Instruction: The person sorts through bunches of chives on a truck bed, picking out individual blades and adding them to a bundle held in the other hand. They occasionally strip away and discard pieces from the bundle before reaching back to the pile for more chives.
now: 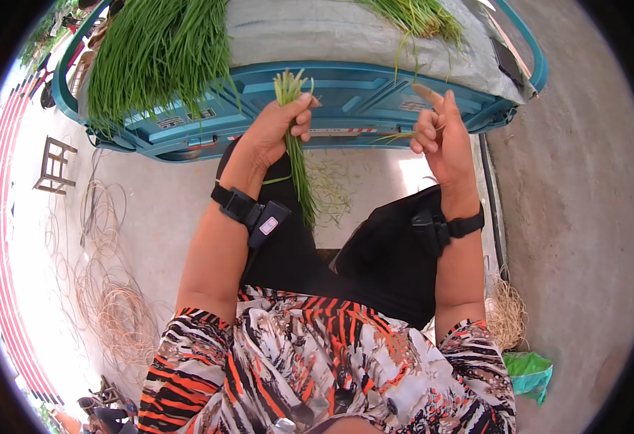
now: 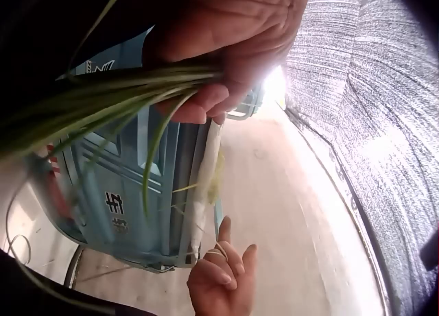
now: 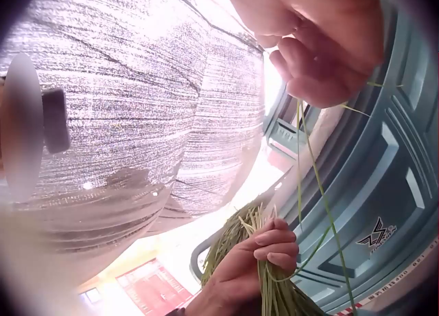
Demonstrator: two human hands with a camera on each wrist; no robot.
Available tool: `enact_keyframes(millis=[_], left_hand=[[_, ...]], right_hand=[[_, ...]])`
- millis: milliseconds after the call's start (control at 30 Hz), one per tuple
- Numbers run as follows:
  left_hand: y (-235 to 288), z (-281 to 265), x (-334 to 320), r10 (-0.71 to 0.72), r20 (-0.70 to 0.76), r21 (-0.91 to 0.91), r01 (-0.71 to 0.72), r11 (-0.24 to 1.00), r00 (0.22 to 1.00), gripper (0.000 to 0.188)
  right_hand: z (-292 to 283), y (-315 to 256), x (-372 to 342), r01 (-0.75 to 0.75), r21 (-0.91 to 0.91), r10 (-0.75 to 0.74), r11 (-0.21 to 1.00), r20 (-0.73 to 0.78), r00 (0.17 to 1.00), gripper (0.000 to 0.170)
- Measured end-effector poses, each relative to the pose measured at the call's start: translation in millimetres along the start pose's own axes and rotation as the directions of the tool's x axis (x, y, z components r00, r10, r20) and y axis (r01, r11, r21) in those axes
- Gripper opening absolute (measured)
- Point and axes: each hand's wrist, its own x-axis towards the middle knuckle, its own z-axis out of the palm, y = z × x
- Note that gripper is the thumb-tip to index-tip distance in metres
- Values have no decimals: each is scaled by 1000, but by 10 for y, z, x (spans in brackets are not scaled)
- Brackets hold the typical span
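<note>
My left hand (image 1: 277,126) grips a bunch of green chives (image 1: 300,177) near its pale cut ends, which stick up above the thumb. The long leaves hang down over the dark trousers, and one blade bends out to the side. To the right, my right hand (image 1: 443,141) is raised, apart from the bunch, its index finger extended and the other fingers curled. Thin green blades (image 1: 395,136) poke out from those curled fingers. In the right wrist view, a few long blades (image 3: 322,185) hang below the right hand (image 3: 322,48).
Ahead stands a blue cart tailgate (image 1: 259,87) under a grey sheet (image 1: 295,32). A thick heap of chives (image 1: 161,50) lies there on the left, yellowish blades (image 1: 422,18) on the right beside a dark phone-like object (image 1: 506,64). Leaf scraps (image 1: 331,192), a stool (image 1: 57,165) and tangled strands (image 1: 122,311) are on the floor.
</note>
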Motion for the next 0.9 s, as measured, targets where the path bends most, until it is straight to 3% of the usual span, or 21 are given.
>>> enact_keyframes(millis=[233,500,600,700,800,900], left_hand=[[-81,466,37,-97,197,321,30,947,976,30],[-115,475,55,-152,242,314,71,947,958,24],[-72,449,39,-143,250,261,75,962,958,22],[-57,418,40,-132,247,232,73,970,960,22],[-41,410,36,-137,242,236,79,968,961,22],[-29,408,29,-140,234,240,82,967,962,23]], right_hand=[[275,147,86,-58,-27,60,998,55,997,58],[376,166,89,-90,86,84,992,77,994,58],[246,100,134,10,113,-20,994,87,996,57],[138,142,166,46,55,-44,997,-29,999,44],[162,152,155,14,-214,-14,977,3,1000,28],[226,173,116,35,-314,-43,949,-16,999,18]])
